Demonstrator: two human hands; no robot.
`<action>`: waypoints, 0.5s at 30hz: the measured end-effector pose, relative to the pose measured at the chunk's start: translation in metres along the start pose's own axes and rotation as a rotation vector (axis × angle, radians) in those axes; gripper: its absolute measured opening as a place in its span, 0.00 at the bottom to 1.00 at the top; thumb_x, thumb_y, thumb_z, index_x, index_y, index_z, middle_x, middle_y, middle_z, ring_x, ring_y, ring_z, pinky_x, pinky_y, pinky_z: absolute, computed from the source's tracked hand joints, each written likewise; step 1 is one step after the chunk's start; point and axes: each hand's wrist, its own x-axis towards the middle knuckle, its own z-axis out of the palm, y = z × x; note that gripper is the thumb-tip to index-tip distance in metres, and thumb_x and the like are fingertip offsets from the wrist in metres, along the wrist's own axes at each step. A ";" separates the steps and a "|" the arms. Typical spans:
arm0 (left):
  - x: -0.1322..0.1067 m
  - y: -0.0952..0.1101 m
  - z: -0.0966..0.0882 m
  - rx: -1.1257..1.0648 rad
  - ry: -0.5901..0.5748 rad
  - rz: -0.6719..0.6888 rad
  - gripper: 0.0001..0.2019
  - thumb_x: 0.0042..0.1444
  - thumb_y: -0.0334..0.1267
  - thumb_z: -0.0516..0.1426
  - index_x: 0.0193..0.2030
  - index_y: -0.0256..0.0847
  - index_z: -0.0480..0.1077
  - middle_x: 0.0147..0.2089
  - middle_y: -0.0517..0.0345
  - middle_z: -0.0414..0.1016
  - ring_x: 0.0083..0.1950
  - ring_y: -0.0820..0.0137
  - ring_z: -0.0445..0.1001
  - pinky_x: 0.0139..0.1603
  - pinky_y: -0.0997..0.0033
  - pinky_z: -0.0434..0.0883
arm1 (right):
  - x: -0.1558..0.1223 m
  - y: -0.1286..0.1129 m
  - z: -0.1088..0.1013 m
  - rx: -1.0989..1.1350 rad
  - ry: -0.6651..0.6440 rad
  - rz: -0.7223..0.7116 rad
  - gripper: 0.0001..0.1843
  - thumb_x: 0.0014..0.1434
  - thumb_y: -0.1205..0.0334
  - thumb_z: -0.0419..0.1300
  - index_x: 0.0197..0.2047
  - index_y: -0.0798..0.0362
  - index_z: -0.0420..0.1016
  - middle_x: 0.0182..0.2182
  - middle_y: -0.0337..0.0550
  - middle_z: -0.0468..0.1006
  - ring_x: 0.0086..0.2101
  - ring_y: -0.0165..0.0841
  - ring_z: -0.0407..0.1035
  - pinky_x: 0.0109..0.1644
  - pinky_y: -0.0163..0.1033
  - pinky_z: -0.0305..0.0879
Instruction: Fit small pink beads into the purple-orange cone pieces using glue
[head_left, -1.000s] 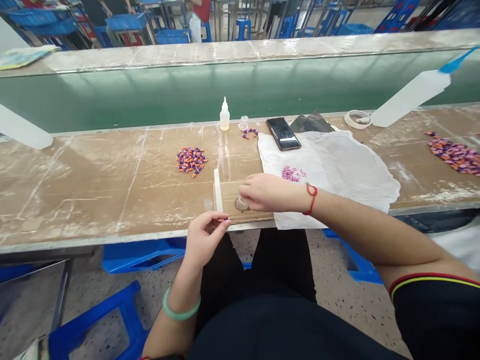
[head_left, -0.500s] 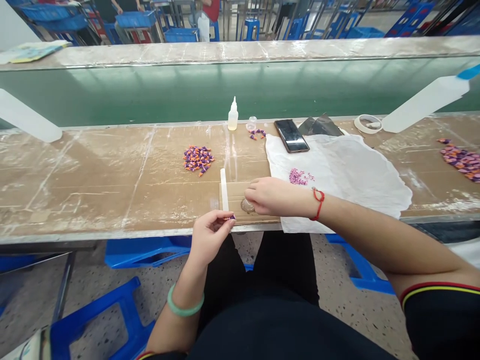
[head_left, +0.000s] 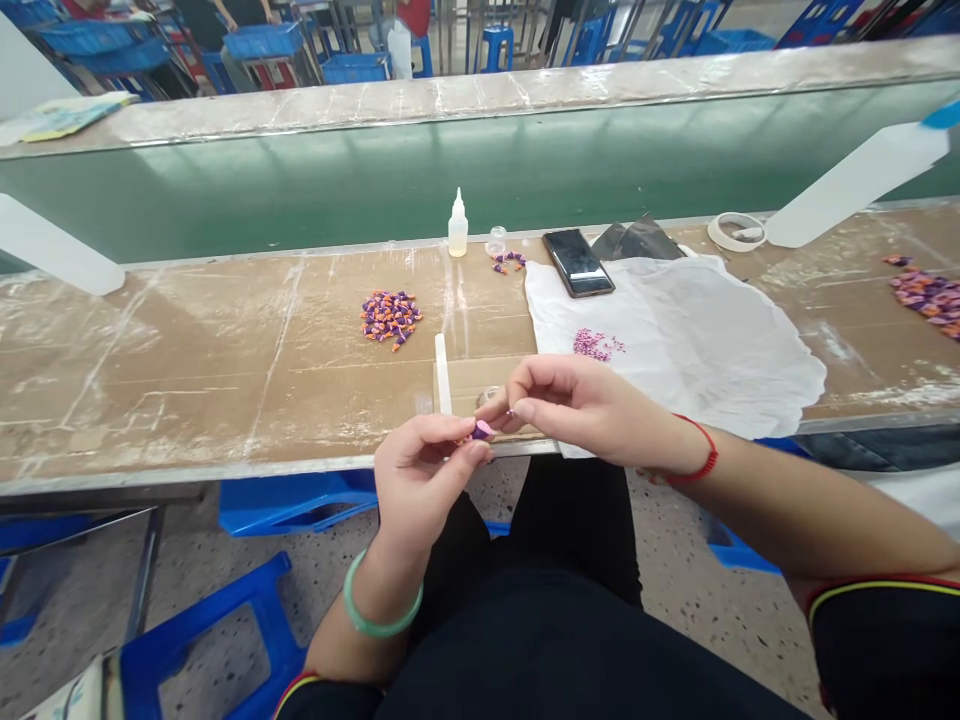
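Cardboard-topped bench [head_left: 187, 380] | dropper bottle [head_left: 457, 228] | phone [head_left: 577, 262] | white cloth [head_left: 675, 340] | probably beads [head_left: 390, 320]

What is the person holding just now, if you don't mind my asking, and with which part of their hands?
The left hand pinches a small pink-and-purple piece in its fingers; the right hand pinches a tiny purple speck, too small to identify.

Held piece [head_left: 481, 430], lower centre: pink and purple. Loose pieces [head_left: 390, 320], centre: purple and orange, mixed. Stool [head_left: 255, 610], lower left: bright blue.
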 end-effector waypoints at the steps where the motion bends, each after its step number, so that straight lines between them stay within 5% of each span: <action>1: 0.000 0.002 0.003 0.015 -0.017 0.026 0.12 0.52 0.26 0.69 0.40 0.49 0.82 0.36 0.61 0.85 0.33 0.74 0.83 0.34 0.81 0.80 | -0.004 -0.002 0.003 0.046 0.004 0.018 0.08 0.62 0.59 0.59 0.32 0.52 0.66 0.35 0.44 0.80 0.40 0.34 0.77 0.44 0.40 0.74; 9: -0.005 0.006 0.009 0.147 -0.088 0.094 0.14 0.55 0.26 0.67 0.45 0.50 0.82 0.39 0.62 0.84 0.37 0.75 0.82 0.37 0.81 0.79 | -0.018 -0.013 0.010 -0.057 0.078 -0.010 0.06 0.59 0.61 0.59 0.31 0.53 0.69 0.26 0.39 0.74 0.27 0.27 0.67 0.29 0.33 0.64; 15: -0.006 0.009 0.011 0.179 -0.105 0.112 0.14 0.56 0.26 0.67 0.45 0.50 0.81 0.39 0.62 0.84 0.37 0.75 0.82 0.38 0.80 0.78 | -0.022 -0.017 0.012 -0.110 0.097 -0.106 0.06 0.59 0.64 0.57 0.31 0.54 0.69 0.25 0.38 0.75 0.27 0.25 0.68 0.29 0.30 0.65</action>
